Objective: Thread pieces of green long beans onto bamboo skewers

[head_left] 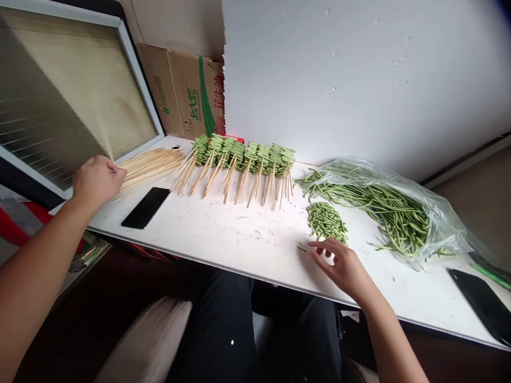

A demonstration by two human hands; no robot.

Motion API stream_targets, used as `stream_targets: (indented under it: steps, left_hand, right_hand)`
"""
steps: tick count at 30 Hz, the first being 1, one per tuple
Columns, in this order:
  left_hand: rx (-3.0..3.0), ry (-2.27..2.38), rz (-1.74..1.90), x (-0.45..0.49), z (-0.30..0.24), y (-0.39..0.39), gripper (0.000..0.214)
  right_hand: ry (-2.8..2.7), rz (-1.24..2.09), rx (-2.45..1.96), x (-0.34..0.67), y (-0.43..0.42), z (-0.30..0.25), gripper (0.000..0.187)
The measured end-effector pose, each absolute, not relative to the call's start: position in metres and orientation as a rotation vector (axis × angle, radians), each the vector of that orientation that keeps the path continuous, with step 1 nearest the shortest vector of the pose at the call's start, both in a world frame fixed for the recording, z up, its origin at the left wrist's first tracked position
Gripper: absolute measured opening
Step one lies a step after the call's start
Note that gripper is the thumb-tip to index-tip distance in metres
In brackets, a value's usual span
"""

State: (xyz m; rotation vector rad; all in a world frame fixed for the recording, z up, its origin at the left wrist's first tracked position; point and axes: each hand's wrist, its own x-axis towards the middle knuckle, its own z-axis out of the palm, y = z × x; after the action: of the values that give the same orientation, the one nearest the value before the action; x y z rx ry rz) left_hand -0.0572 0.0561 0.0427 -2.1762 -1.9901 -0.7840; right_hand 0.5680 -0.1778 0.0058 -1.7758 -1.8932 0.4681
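Note:
My left hand [98, 180] is closed in a pinch on a thin bamboo skewer [107, 143], which points up and is blurred. Beside that hand, a spread pile of bare bamboo skewers [154, 162] lies on the table. My right hand [337, 261] has its thumb and forefinger around the end of a short green bean piece [302, 248], low over the table. Just beyond these fingers is a heap of cut bean pieces [327, 219]. Several bunches of skewered beans [249, 157] stand stacked in a row at the back, their bare stick ends toward me.
Long green beans [383, 205] spill from a clear plastic bag [443, 223] at the right. A phone [146, 208] lies near the left front edge, and a black object [481, 303] at the far right. A cardboard box [181, 90] and a framed glass panel [80, 80] stand behind.

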Motion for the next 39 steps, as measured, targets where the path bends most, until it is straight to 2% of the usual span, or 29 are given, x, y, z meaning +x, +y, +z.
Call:
stream_targets:
  steps: [2, 6, 8, 11, 14, 16, 20, 25, 39]
  left_hand:
    - [-1.851, -1.984, -0.949, -0.044, 0.051, 0.042, 0.033]
    - [-1.912, -1.887, -1.004, 0.005, 0.071, 0.011, 0.023]
    - [-2.010, -1.830, -1.027, 0.041, 0.078, -0.007, 0.025]
    - [-2.201, -1.760, -1.148, 0.103, 0.075, -0.037, 0.027]
    - [-2.558, -1.563, -1.205, 0.165, 0.052, -0.068, 0.027]
    - [-2.829, -1.433, -1.106, 0.203, 0.029, -0.086, 0.026]
    - [-3.048, -1.382, -1.028, 0.255, -0.011, -0.106, 0.028]
    - [-3.124, -1.349, -1.011, 0.275, -0.032, -0.112, 0.026]
    - [-3.106, -1.222, -0.921, 0.267, -0.051, -0.118, 0.027]
  right_hand:
    - [-1.977, 0.359, -1.765, 0.566, -0.175, -0.003, 0.030]
    - [-2.031, 0.274, -1.769, 0.559, -0.166, -0.013, 0.028]
    - [-2.018, 0.297, -1.721, 0.557, -0.161, -0.011, 0.028]
    - [-1.851, 0.498, -1.601, 0.557, -0.158, -0.003, 0.027]
    - [-1.402, 0.879, -1.450, 0.562, -0.162, 0.002, 0.030]
    - [-1.084, 1.053, -1.314, 0.568, -0.167, 0.002, 0.035]
    - [-0.806, 1.136, -1.133, 0.577, -0.179, -0.007, 0.038]
    - [-0.631, 1.165, -1.066, 0.580, -0.185, -0.018, 0.028]
    - [-0.616, 1.152, -1.100, 0.568, -0.186, -0.022, 0.026]
